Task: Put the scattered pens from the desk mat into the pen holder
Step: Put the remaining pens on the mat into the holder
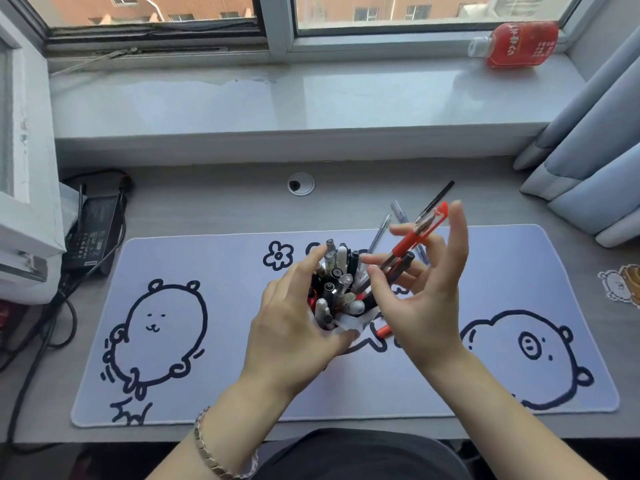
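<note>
My left hand [294, 317] wraps around the pen holder [349, 325], lifted slightly over the middle of the pale desk mat [225, 393]. The holder is packed with several black, white and grey pens [337, 282]. My right hand [422, 292] grips a bunch of pens beside the holder: a red pen [414, 239], a black pen [434, 200] and a dark one, their lower ends pointing down at the holder's mouth. Clear pens [381, 230] lie behind on the mat's far edge. An orange pen tip [382, 330] shows under my right palm.
A laptop charger [93, 230] with cables lies at the desk's left. A red bottle [519, 45] lies on the window sill. Curtains [588, 150] hang at the right. A cable hole [301, 184] sits behind the mat. A bear sticker [620, 284] is at the far right.
</note>
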The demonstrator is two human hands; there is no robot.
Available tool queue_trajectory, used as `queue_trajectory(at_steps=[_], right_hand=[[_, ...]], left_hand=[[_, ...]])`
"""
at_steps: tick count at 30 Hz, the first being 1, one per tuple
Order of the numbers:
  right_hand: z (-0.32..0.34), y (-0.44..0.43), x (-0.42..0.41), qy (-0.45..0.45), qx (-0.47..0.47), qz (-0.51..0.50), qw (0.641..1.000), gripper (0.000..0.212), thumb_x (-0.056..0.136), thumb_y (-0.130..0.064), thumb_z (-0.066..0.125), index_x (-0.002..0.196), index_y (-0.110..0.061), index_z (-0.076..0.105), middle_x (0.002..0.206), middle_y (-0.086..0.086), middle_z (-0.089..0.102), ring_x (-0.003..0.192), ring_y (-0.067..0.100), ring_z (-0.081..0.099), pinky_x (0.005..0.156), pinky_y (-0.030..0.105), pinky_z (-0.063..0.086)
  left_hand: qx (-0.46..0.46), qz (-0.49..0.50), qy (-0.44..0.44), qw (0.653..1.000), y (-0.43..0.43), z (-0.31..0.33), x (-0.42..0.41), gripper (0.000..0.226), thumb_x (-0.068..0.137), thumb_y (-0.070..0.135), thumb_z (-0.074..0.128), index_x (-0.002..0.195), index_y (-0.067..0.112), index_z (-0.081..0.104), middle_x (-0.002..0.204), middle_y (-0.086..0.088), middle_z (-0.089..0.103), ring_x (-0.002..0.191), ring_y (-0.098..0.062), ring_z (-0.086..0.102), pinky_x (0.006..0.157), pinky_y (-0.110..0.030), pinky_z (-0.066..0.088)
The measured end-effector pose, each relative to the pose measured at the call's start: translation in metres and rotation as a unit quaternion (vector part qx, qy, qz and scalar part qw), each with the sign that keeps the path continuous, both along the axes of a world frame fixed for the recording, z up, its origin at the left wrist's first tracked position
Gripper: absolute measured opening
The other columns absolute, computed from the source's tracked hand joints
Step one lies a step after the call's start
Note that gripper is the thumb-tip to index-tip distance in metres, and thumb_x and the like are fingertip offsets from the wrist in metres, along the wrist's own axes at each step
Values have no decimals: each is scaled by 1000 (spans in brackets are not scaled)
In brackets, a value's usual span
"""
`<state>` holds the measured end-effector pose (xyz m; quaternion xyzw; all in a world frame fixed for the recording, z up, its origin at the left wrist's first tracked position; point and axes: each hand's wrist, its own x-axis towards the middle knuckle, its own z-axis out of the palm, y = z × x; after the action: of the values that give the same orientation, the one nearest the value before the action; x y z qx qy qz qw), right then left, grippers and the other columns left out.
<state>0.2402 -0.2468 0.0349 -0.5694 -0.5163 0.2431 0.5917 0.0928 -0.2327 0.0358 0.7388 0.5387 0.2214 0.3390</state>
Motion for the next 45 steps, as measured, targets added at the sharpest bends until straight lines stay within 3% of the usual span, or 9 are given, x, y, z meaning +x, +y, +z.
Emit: queue_trajectory(at_steps=[5,9,15,24,28,32,36,41,45], right_hand=[[-2,5,11,-38,-66,-5,997,93,77,3,67,136,-46,14,83,-10,55,70,9,64,58,14,49],[-3,4,8,-56,-48,-7,997,55,80,2,66,116,-30,40,74,-8,60,67,5,61,65,10,47],[-24,-9,-2,-123,13,-32,992,15,90,-19,53,104,-16,56,99,-4,63,95,11,62,86,30,53],[-29,-5,-17,-228,-66,67,969,57,98,-42,20,141,-5,26,147,2,27,141,0,17,116,22,16],[-25,15,-9,-229,-99,43,968,71,94,-54,19,139,0,33,144,3,28,137,12,23,114,20,14],[-14,20,-2,-171,-116,125,970,66,89,-61,29,135,-16,43,140,-12,30,133,-12,19,109,7,15],[-16,25,49,-88,-149,59,983,44,89,-32,54,128,-40,36,135,-15,43,128,-3,39,106,15,32],[-52,7,115,-320,-433,100,837,43,84,-13,62,126,-14,52,127,6,57,115,20,53,97,26,37],[-81,-7,106,-443,-396,224,773,47,78,-24,70,122,-15,55,123,1,54,118,23,48,94,31,40]], left_hand=[[5,-19,18,1000,-4,-1,-1,85,48,57,53,125,57,17,101,43,37,101,-4,44,75,-14,41],[-6,-12,14,1000,-2,-4,0,87,47,55,55,126,57,20,99,40,39,104,-8,47,81,-25,46],[35,-10,24,999,14,-1,3,90,55,36,79,126,51,26,97,35,41,102,-14,48,76,-29,46],[25,18,-12,999,30,-4,8,81,54,52,68,125,48,31,106,23,52,102,-17,49,78,-22,38],[20,-3,-5,1000,33,-1,16,81,55,48,74,125,48,32,102,30,48,100,-14,49,77,-27,43],[-65,48,-68,994,36,-7,19,84,46,57,64,124,48,35,112,12,59,106,-17,55,89,-37,49],[-56,47,-68,995,44,-7,11,91,42,58,69,124,53,30,110,14,54,105,-16,54,88,-29,45],[-45,53,-47,996,39,-12,-3,92,46,44,75,125,53,30,103,33,46,108,-18,51,89,-35,47],[-66,57,-45,995,30,-17,-9,94,46,39,79,125,53,31,105,33,46,109,-18,51,90,-42,49]])
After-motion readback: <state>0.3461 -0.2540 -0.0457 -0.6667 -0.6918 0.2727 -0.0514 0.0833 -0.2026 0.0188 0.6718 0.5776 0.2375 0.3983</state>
